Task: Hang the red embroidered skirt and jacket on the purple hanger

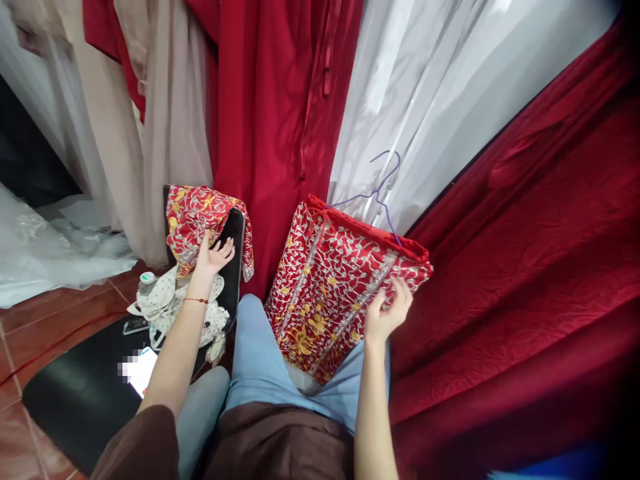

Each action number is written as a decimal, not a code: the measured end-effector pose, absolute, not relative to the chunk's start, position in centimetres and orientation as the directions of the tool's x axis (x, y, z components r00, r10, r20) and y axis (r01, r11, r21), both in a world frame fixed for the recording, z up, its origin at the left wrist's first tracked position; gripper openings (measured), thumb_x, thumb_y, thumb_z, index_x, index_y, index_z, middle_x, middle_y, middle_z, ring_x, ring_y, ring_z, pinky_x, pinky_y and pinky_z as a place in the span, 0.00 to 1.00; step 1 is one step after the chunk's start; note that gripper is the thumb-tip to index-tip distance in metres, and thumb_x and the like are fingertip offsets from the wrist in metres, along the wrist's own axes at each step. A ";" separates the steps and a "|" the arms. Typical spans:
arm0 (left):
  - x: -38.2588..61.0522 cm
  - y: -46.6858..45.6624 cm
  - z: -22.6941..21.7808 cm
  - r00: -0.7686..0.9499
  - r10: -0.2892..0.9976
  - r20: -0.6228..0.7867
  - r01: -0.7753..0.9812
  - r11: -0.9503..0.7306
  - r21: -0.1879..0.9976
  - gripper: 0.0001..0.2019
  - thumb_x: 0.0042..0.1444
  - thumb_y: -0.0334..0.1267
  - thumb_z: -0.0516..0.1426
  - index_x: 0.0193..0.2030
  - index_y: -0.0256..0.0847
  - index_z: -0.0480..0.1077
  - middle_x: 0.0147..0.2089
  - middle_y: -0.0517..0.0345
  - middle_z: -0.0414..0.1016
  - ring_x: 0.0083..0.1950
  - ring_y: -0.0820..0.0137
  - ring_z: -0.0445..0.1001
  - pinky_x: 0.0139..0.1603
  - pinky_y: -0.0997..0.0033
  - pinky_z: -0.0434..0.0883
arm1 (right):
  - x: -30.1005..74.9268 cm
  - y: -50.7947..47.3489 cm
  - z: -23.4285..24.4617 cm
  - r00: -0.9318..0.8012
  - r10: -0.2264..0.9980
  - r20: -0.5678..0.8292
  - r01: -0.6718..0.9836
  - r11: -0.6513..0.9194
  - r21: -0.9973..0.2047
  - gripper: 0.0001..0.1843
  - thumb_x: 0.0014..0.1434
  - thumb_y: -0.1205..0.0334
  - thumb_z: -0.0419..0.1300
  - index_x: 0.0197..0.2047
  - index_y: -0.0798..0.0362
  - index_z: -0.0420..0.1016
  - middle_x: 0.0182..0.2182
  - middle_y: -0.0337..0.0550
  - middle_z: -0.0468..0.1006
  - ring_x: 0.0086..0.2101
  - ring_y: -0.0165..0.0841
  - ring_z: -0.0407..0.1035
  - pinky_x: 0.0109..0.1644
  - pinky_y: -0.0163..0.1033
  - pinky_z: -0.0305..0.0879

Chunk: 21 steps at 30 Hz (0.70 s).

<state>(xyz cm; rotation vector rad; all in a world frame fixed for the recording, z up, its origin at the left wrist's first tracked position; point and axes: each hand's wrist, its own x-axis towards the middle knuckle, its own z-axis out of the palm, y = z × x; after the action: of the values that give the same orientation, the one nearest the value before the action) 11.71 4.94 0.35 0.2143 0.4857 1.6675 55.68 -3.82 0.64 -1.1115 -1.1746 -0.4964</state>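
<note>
A folded red cloth with gold and silver pattern [330,293] rests on my lap, hung over a purple wire hanger [380,190]. My right hand [387,310] grips its right edge, fingers curled round the cloth. My left hand [213,257] reaches left and lies with fingers spread on a second red patterned cloth [197,213] draped over the back of a black chair [235,267].
A white polka-dot bag [165,303], a bottle [147,280] and a phone [135,325] lie on the black seat [75,393]. Red curtains [525,253] hang to the right and behind, white sheer fabric [440,87] between them. Tiled floor [30,333] at left.
</note>
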 end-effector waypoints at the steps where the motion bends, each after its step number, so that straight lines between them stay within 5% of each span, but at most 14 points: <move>1: 11.6 5.1 0.1 -0.203 0.973 -0.106 -0.901 -0.143 0.409 0.17 0.64 0.53 0.53 0.46 0.41 0.62 0.46 0.49 0.75 0.48 0.67 0.79 0.44 0.66 0.78 | 54.4 -4.2 -0.4 0.361 0.268 0.893 0.772 0.451 -0.448 0.19 0.63 0.62 0.50 0.55 0.53 0.71 0.52 0.57 0.72 0.55 0.45 0.67 0.59 0.56 0.63; 4: 11.8 5.7 -0.1 -0.441 0.897 -0.016 -0.831 -0.402 0.385 0.09 0.65 0.46 0.53 0.41 0.42 0.64 0.46 0.52 0.75 0.48 0.73 0.78 0.46 0.73 0.77 | 52.3 -4.6 -1.9 0.274 0.469 0.839 0.697 0.504 -0.509 0.16 0.61 0.62 0.51 0.50 0.53 0.73 0.48 0.55 0.72 0.49 0.42 0.69 0.49 0.50 0.70; 7: 11.3 6.1 0.6 -0.738 0.675 0.021 -0.573 -0.642 0.509 0.04 0.59 0.37 0.56 0.37 0.41 0.64 0.46 0.55 0.74 0.47 0.77 0.77 0.51 0.78 0.74 | 52.4 -4.6 -1.4 0.255 0.533 0.807 0.668 0.506 -0.546 0.14 0.61 0.60 0.52 0.47 0.52 0.73 0.47 0.53 0.73 0.47 0.40 0.70 0.46 0.47 0.70; 12: 10.2 5.8 3.4 -0.906 0.382 0.183 -0.171 -0.725 0.667 0.08 0.48 0.34 0.60 0.35 0.39 0.65 0.44 0.55 0.76 0.49 0.72 0.76 0.55 0.72 0.72 | 54.0 -5.1 -0.5 0.347 0.586 0.732 0.558 0.499 -0.663 0.10 0.61 0.58 0.53 0.41 0.53 0.73 0.41 0.48 0.77 0.40 0.37 0.74 0.43 0.44 0.69; 17: 14.2 3.2 6.4 -0.795 0.318 0.516 0.156 -0.715 0.681 0.14 0.45 0.35 0.64 0.40 0.37 0.70 0.42 0.55 0.79 0.46 0.68 0.77 0.53 0.68 0.72 | 53.7 -6.1 0.4 0.316 0.688 0.653 0.453 0.495 -0.741 0.12 0.62 0.54 0.55 0.40 0.52 0.73 0.38 0.46 0.77 0.36 0.36 0.74 0.42 0.44 0.71; 21: 21.3 -2.0 7.8 -0.298 0.484 0.823 0.412 -0.712 0.569 0.08 0.49 0.39 0.64 0.30 0.37 0.73 0.30 0.58 0.77 0.32 0.70 0.75 0.39 0.70 0.73 | 51.2 -8.1 2.2 0.057 0.753 0.656 0.407 0.582 -0.704 0.20 0.60 0.50 0.61 0.54 0.48 0.71 0.52 0.49 0.75 0.49 0.40 0.72 0.53 0.48 0.69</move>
<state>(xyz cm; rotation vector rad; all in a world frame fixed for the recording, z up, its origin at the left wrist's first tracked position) 21.30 -2.00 7.79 1.8300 1.1708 2.1985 51.18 -8.11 2.17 -1.0088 -1.5644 0.3446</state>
